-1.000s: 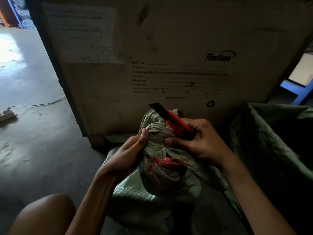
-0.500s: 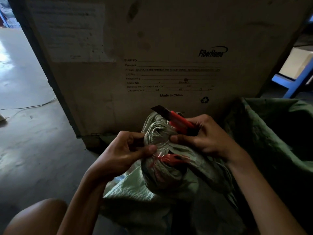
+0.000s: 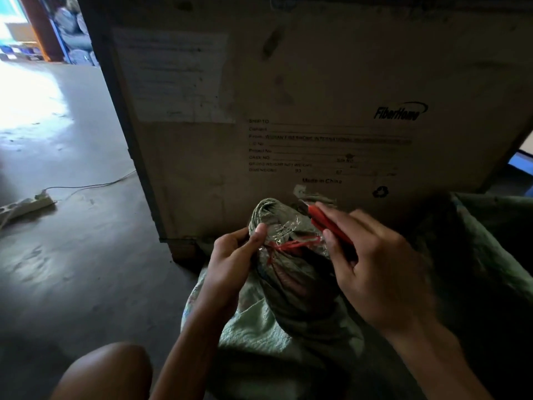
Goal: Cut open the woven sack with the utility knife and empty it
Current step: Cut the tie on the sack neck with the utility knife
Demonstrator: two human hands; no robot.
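Observation:
A pale green woven sack (image 3: 277,321) stands on the floor in front of me, its neck bunched and bound with clear tape and a red tie (image 3: 294,244). My left hand (image 3: 233,264) pinches the left side of the bunched neck, thumb pressed on the tape. My right hand (image 3: 372,267) holds the red utility knife (image 3: 328,223) just right of the neck, the blade end pointing up and left behind the sack top. The blade tip is blurred.
A big cardboard crate (image 3: 317,96) with printed shipping text stands right behind the sack. A second green sack (image 3: 490,255) lies at the right. A power strip (image 3: 26,204) and its cable lie on the concrete floor at the left. My bare knee (image 3: 106,373) shows at the bottom.
My right hand has let go of the sack neck and lifted back to the right with the knife. My left hand stays pinching the neck. The camera has shifted slightly.

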